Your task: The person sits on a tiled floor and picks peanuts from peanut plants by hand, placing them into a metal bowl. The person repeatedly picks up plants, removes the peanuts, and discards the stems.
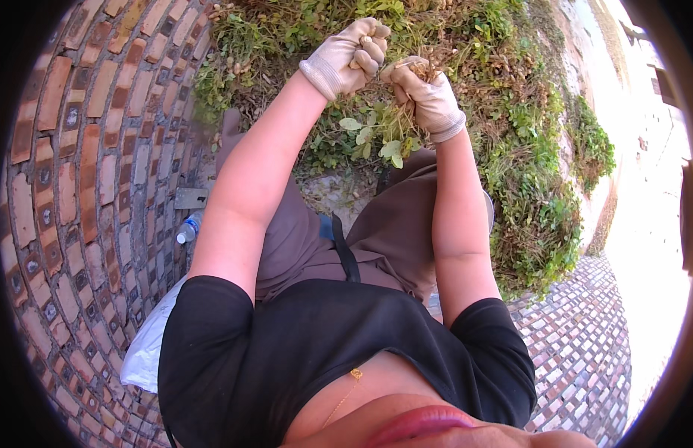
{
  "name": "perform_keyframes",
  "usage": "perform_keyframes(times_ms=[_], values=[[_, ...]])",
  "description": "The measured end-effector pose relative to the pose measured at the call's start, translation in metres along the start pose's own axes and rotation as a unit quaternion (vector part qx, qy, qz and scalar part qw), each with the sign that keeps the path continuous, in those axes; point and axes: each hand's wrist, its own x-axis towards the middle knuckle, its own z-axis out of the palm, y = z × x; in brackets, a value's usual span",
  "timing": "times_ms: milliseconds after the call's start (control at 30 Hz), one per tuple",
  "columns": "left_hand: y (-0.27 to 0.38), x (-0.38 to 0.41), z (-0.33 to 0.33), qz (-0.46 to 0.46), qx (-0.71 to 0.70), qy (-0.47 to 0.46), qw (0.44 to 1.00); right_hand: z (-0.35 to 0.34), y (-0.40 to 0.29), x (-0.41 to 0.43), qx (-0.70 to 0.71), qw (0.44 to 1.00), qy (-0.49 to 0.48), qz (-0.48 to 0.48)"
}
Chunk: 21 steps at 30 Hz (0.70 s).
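Note:
Both my hands wear pale knit work gloves with soiled fingers. My right hand (422, 92) is shut on a bunch of peanut plants (402, 131), its roots up near the fingers and its green leaves hanging below the fist. Just left of it, my left hand (352, 56) is raised with its fingers curled in. Whether peanut pods lie inside that fist is hidden. Beyond and below the hands spreads a large heap of pulled peanut plants (525, 123), green leaves mixed with dry stems and pale pods.
A brick wall (89, 185) rises close on my left. Beside my left leg are a plastic bottle (188, 228) and a white sack (150, 341). My knees, in brown trousers (290, 241), are spread before the heap. Brick paving (576, 336) lies at right.

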Motion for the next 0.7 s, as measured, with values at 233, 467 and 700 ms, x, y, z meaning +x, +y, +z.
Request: perform_keyframes(times_ms=[233,467,700], values=[[0.008,-0.011,0.021,0.069,0.041,0.094,0.992,0.003,-0.002,0.006,0.129,0.989,0.065,0.022],[0.019,-0.015,0.007,0.046,0.22,0.056,0.973,-0.016,-0.004,0.004,0.22,0.972,0.01,0.085],[-0.01,-0.02,0.023,0.111,0.528,0.107,0.835,-0.009,-0.01,-0.007,0.26,0.947,-0.108,0.157]])
